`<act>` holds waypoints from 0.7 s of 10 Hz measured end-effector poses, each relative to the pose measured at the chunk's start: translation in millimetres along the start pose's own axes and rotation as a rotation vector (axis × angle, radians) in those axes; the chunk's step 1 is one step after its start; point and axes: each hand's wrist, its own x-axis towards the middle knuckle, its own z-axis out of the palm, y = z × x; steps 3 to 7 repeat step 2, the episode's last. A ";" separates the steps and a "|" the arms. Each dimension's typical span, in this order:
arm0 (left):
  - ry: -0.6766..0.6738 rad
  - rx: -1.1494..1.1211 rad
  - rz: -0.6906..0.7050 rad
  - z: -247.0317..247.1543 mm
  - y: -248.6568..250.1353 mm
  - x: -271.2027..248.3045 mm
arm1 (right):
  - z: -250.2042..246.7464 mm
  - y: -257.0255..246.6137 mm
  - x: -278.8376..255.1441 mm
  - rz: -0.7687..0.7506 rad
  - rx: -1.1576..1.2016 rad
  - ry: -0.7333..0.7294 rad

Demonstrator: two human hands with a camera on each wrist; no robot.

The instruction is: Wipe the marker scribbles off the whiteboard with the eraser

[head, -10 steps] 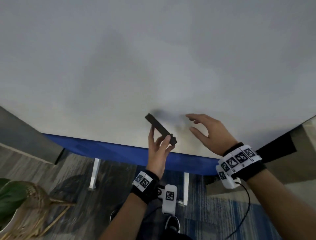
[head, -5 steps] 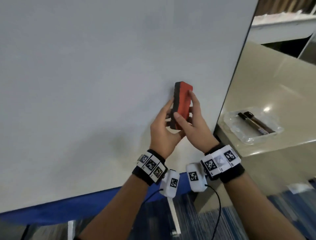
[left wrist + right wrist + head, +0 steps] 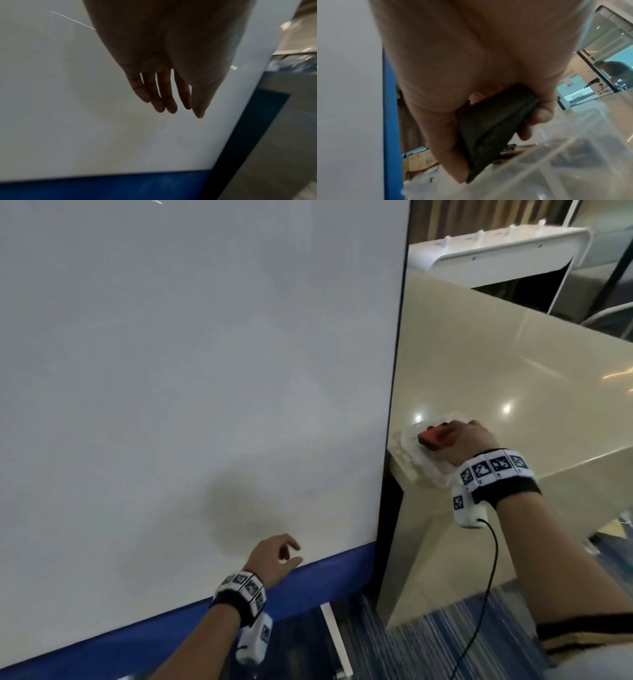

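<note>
The whiteboard (image 3: pixel 191 378) fills the left of the head view, its white face bare of marks, with a blue lower rim. My right hand (image 3: pixel 459 440) grips the red eraser (image 3: pixel 434 437) over a clear plastic tray (image 3: pixel 409 460) on the beige table to the right of the board. In the right wrist view the eraser's dark felt (image 3: pixel 489 129) shows between thumb and fingers, above the tray (image 3: pixel 556 169). My left hand (image 3: pixel 281 553) hangs low by the board's bottom edge, holding nothing. In the left wrist view its fingers (image 3: pixel 164 94) are straight and relaxed before the whiteboard (image 3: pixel 68 108).
The beige table (image 3: pixel 513 371) runs back to the right of the board's dark side edge. A white rack (image 3: pixel 496 251) stands behind it. Blue striped carpet (image 3: pixel 428 645) and a white stand leg (image 3: pixel 335 642) lie below the board.
Half a second ago both hands held the eraser against the board. Now the right hand has carried it right, over the tray on the table, and the left hand has let go and dropped.
</note>
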 end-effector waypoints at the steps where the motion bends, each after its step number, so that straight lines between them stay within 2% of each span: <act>1: -0.037 0.037 -0.181 16.0 -71.1 -32.0 | 12.0 6.3 9.7 -0.058 -0.056 -0.058; 2: -0.072 0.073 -0.323 31.8 -140.0 -74.4 | 24.7 14.7 18.6 -0.105 -0.167 0.008; 7: -0.072 0.073 -0.323 31.8 -140.0 -74.4 | 24.7 14.7 18.6 -0.105 -0.167 0.008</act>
